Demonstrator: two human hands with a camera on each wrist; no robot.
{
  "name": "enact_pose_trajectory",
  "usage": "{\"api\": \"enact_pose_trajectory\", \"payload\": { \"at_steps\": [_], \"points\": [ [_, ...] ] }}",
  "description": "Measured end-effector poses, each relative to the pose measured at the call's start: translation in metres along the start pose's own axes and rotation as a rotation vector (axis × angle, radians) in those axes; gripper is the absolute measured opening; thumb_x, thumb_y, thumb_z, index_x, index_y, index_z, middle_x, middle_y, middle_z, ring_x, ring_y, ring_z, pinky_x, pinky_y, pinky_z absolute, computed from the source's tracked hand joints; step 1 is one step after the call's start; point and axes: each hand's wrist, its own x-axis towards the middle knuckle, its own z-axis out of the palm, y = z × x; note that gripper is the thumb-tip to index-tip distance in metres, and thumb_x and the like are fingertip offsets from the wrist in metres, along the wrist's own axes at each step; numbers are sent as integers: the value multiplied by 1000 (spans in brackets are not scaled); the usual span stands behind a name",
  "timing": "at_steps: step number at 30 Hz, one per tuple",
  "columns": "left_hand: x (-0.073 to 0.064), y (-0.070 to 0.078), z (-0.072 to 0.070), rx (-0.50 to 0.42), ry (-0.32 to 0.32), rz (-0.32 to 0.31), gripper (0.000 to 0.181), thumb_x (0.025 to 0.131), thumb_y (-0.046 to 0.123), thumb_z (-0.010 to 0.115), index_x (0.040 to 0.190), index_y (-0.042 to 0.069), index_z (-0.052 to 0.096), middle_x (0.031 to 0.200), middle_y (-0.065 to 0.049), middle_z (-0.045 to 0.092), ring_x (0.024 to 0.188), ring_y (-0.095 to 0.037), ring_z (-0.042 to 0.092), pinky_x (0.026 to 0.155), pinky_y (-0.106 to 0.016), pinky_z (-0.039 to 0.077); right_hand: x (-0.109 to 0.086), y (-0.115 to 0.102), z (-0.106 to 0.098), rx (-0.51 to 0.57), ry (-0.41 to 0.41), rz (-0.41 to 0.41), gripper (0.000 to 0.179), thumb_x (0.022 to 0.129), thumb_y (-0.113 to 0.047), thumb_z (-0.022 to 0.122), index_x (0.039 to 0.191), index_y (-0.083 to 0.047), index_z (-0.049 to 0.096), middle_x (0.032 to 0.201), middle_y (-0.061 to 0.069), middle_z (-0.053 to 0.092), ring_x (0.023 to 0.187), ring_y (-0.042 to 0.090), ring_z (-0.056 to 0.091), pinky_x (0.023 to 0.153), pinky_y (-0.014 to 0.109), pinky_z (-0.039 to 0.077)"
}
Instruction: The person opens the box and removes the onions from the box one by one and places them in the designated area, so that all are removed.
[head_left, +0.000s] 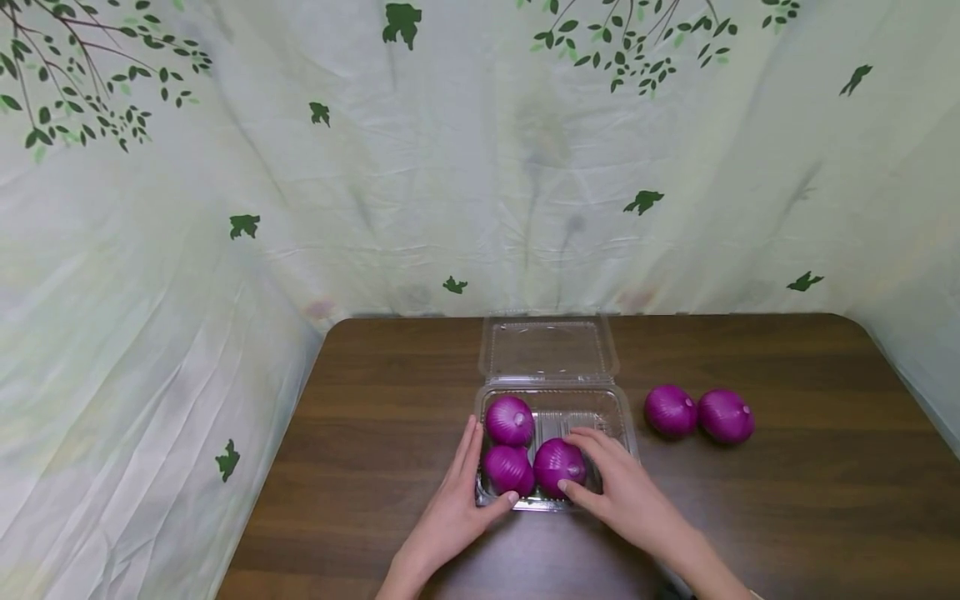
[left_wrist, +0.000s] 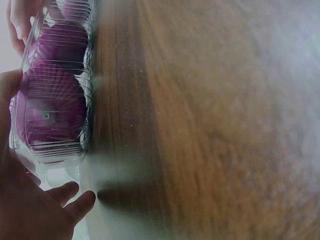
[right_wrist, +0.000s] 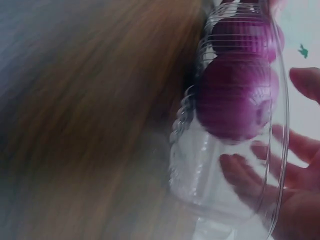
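Observation:
A clear plastic clamshell box [head_left: 611, 408] stands on the table with its lid [head_left: 547, 350] folded back. Inside are three purple onions: one at the back left [head_left: 510, 420], one at the front left [head_left: 508, 471] and one at the front right [head_left: 558, 468]. My left hand [head_left: 457, 508] lies around the box's front left corner, fingers straight along its side, thumb at the front rim. Over the box, my right hand [head_left: 626, 492] has its thumb and fingers spread about the front right onion. The right wrist view shows a gap between those fingers [right_wrist: 240, 172] and the onion [right_wrist: 237, 97].
Two more purple onions, one [head_left: 670, 410] beside the other [head_left: 726, 416], lie to the right of the box on the brown wooden table [head_left: 390, 400]. A pale curtain [head_left: 450, 167] with a leaf print hangs behind the table and along its sides.

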Motion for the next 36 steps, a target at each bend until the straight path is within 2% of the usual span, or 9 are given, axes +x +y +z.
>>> {"api": "enact_pose_trajectory", "payload": {
  "at_steps": [4, 9, 13, 16, 22, 30, 36],
  "points": [
    [1, 0, 0, 1, 6, 18, 106, 83, 64, 66, 160, 26, 3, 165, 6, -4, 146, -26, 17, 108, -57, 31, 6, -4, 5, -34, -19, 62, 58, 83, -42, 78, 133, -20, 59, 135, -2, 54, 122, 20, 52, 98, 46, 46],
    [2, 1, 1, 2, 17, 49, 105, 84, 63, 65, 160, 24, 5, 165, 4, -3, 146, -26, 18, 108, -56, 32, 12, -6, 11, -33, -33, 137, 65, 79, -45, 81, 133, -18, 59, 127, -4, 59, 108, 18, 60, 88, 42, 52],
    [2, 0, 1, 5, 23, 51, 105, 84, 62, 66, 160, 23, 5, 165, 4, -2, 146, -24, 18, 109, -54, 32, 16, -9, 14, -25, -46, 196, 70, 75, -48, 82, 134, -18, 58, 123, -2, 62, 99, 18, 63, 79, 40, 55],
    [2, 0, 2, 9, 23, 46, 105, 84, 62, 67, 160, 24, 5, 165, 4, -2, 146, -23, 18, 109, -53, 32, 18, -11, 15, -22, -53, 224, 72, 73, -46, 84, 133, -16, 58, 121, 0, 62, 97, 19, 63, 78, 40, 55],
    [1, -1, 2, 12, 30, 51, 105, 84, 60, 68, 160, 23, 6, 165, 4, -1, 146, -24, 18, 109, -54, 31, 18, -12, 17, 11, -38, 242, 73, 72, -41, 87, 133, -14, 58, 116, 0, 62, 96, 17, 62, 78, 38, 55],
    [0, -3, 1, 17, 33, 45, 106, 83, 62, 68, 160, 24, 6, 165, 5, -1, 146, -24, 19, 108, -54, 32, 14, -11, 19, 106, 63, 243, 70, 69, -39, 90, 128, -20, 58, 120, -1, 61, 101, 15, 61, 81, 36, 55],
    [0, -3, 2, 20, 30, 35, 106, 83, 61, 69, 160, 25, 5, 165, 8, -2, 146, -23, 19, 109, -55, 31, 11, -11, 18, 184, 126, 215, 75, 68, -30, 92, 131, -16, 54, 123, -2, 56, 102, 16, 61, 82, 36, 54]
  ]
}}
